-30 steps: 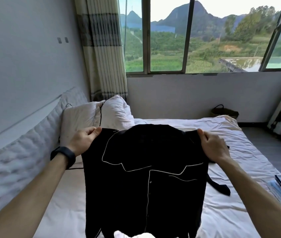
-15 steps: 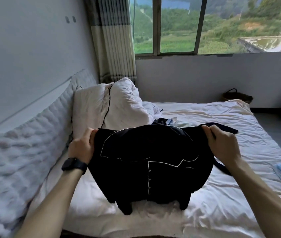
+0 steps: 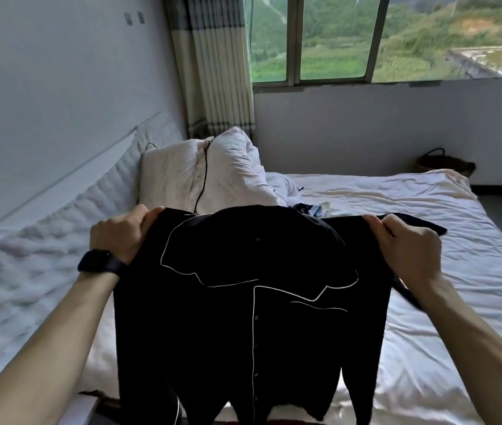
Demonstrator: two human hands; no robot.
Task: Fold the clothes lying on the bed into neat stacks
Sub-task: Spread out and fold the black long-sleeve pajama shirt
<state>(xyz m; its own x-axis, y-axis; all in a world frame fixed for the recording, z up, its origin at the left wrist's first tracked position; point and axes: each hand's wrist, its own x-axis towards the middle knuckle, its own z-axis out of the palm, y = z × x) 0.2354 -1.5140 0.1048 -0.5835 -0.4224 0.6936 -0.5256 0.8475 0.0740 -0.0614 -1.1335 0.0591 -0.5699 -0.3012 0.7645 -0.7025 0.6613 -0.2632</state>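
Black shirt (image 3: 243, 317): button-front, with white piping on the collar, placket and chest pocket. It is held up in the air over the bed (image 3: 458, 271), front toward the person, collar uppermost, hem hanging toward 6 o'clock.

Left hand (image 3: 121, 231): grasping the shirt's shoulder at 10 o'clock, fingers curled over the cloth. A black watch (image 3: 99, 263) sits on the wrist.

Right hand (image 3: 406, 246): grasping the other shoulder at 2 o'clock, fingers curled round the fabric.

Dark strip of cloth (image 3: 418, 225): lies on the sheet just beyond the right hand. Whether it belongs to the shirt cannot be told.

Pale blue garment (image 3: 314, 208): crumpled on the bed at 12 o'clock, just behind the collar.

Two white pillows (image 3: 176, 176): at 11 o'clock, propped by the padded headboard (image 3: 59, 228), with a black cable (image 3: 202, 176) between them.

Woven basket (image 3: 440, 165): on the floor at 2 o'clock, against the far wall.

Striped curtain (image 3: 213, 65) and window (image 3: 335, 35): at 12 o'clock.
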